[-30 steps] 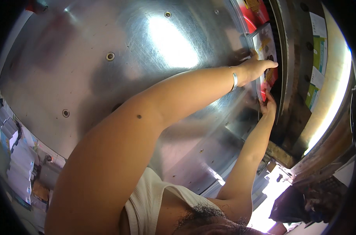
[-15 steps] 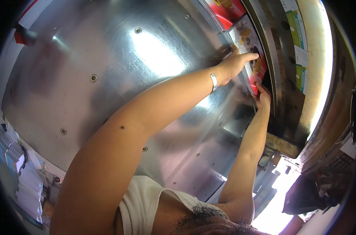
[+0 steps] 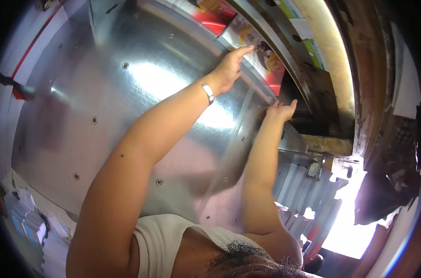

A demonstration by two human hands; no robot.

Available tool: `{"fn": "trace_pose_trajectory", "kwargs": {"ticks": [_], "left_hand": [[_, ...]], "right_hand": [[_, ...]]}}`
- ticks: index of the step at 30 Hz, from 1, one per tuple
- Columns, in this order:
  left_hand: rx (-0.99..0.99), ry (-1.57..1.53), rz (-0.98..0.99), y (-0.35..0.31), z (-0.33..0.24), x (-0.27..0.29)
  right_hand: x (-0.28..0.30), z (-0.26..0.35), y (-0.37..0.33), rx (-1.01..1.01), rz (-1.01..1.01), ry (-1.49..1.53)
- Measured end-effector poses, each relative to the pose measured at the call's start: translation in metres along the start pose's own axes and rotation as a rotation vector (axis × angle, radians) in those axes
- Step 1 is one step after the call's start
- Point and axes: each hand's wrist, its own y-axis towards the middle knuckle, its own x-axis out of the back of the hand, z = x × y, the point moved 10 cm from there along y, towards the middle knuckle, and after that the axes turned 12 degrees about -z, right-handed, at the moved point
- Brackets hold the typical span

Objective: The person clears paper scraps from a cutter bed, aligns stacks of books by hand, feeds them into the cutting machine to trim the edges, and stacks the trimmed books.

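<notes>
A stack of printed sheets [image 3: 262, 53] with a picture of food and a red end lies at the upper right, under a metal bar. My left hand [image 3: 229, 70], a silver bracelet at its wrist, is against the stack's near long side. One of its digits stretches over the top sheet and the others are partly hidden. My right hand [image 3: 282, 111] is at the red short end, fingers spread and tips close to the edge. Whether those tips touch the paper is hard to tell. Neither hand is closed round the sheets.
The metal table [image 3: 141, 116] is dotted with round fittings. Beyond the stack runs a long metal bar [image 3: 277, 55] of a machine, with green and white labels behind it. More red printed sheets [image 3: 210, 16] lie at the top. White paper stacks [image 3: 23, 217] stand at lower left.
The view has shifted, so stack and hands appear farther left. My right hand has come off the stack's top and its fingers have spread. The left hand's grip has loosened.
</notes>
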Motion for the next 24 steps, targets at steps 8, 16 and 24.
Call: {"fn": "trace_pose_trajectory", "kwargs": {"ticks": [8,16,24], "left_hand": [[0.019,-0.035,0.017,0.019,0.009,0.009],[-0.004,0.092,-0.294,0.010,-0.020,0.028],[-0.348,-0.090,-0.438,0.002,-0.161,0.123]], "right_hand": [[-0.063,-0.075,-0.201,-0.354,0.660,0.213],[-0.072,-0.078,-0.215,-0.308,0.864,0.205],[-0.072,-0.073,-0.220,-0.266,0.809,0.197]]}}
